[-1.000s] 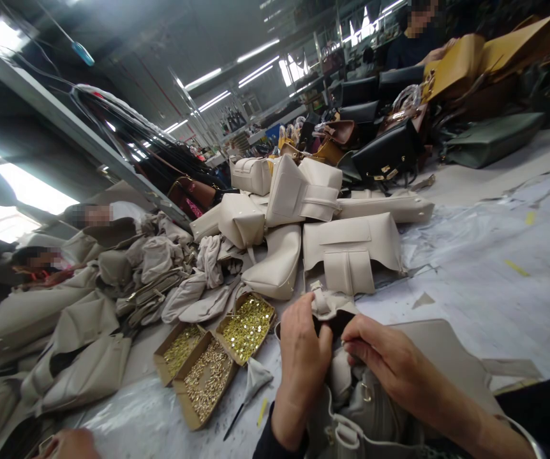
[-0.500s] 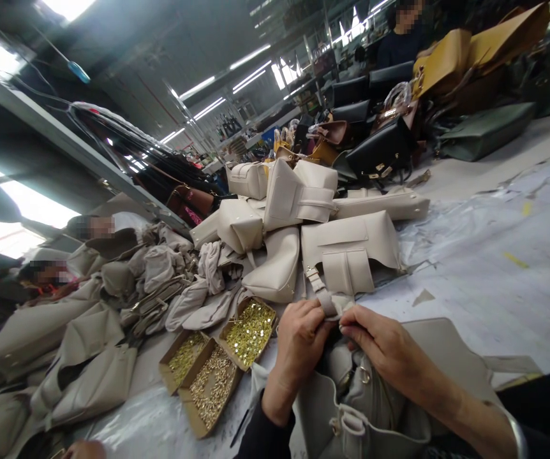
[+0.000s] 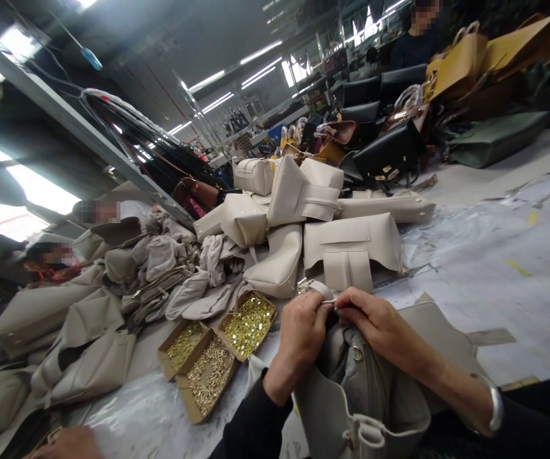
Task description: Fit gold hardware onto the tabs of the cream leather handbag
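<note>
My left hand [image 3: 301,338] is closed on a beige strap [image 3: 321,290] with a gold buckle, above an open beige handbag [image 3: 316,408]. My right hand [image 3: 380,328] pinches the strap's edge, its fingertips meeting those of my left hand. Whether a small part lies between the fingertips is hidden. The bag stands close to my body, its grey lining and a zip showing inside, a small looped tab on its front edge. A beige flap [image 3: 435,328] spreads out behind my right forearm.
Left of my hands sit cardboard trays [image 3: 193,408] of small gold metal parts. Beige handbags [image 3: 356,236] are piled ahead; more beige pieces [image 3: 88,357] lie left. Black, mustard and green bags [image 3: 499,137] stand far right. Another person's hand [image 3: 67,443] shows at lower left.
Both hands have drawn slightly nearer together at the strap, and the buckle end has tipped over to the left. The view has shifted a little.
</note>
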The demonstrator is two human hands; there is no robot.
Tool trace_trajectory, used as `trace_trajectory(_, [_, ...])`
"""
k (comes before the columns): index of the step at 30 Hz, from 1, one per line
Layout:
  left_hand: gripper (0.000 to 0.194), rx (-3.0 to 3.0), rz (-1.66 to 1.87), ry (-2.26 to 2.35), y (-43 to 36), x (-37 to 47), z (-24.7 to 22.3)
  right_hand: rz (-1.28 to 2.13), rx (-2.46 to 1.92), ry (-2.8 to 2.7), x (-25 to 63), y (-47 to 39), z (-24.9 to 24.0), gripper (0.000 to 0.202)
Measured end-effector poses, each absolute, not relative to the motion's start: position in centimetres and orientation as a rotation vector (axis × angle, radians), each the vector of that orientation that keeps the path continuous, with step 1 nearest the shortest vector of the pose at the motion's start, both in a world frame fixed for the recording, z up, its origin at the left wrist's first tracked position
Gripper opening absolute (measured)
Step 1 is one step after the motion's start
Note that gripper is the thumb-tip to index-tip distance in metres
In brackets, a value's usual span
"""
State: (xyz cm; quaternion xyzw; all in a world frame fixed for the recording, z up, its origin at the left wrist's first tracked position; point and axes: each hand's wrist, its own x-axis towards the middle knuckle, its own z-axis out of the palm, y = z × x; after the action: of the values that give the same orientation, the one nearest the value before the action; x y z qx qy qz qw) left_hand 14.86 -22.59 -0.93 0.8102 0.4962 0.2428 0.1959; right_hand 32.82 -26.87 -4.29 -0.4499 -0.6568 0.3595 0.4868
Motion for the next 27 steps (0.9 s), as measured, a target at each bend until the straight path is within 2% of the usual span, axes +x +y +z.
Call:
trace_trajectory(6, [0.037,1.498,0.688,1.293,-21.4,13.4,-4.2,0.939,-1.095,-1.639,32.4,-27.4,-4.7,0.014])
trace_trajectory(11, [0.047,1.307,0.683,1.199,-20.1,12.4,-6.9,0.863,-1.085,-1.737,31.5,-27.3,-5.2,0.014])
trace_trajectory(15, [0.035,1.355,0.742,1.126,-21.3,11.8,-6.9,0.818,-1.142,-1.738,31.5,-26.7,-5.5,0.014])
trace_trajectory(19, [0.022,1.664,0.751,1.107,-22.6,11.0,-6.4,0.806,-1.164,-1.739,31.3,-26.4,-5.6,0.012])
trace_trajectory(27, [0.033,2.017,0.78,1.162,-23.5,10.5,-7.2,0.804,-1.158,-1.735,30.6,-26.2,-5.3,0.013])
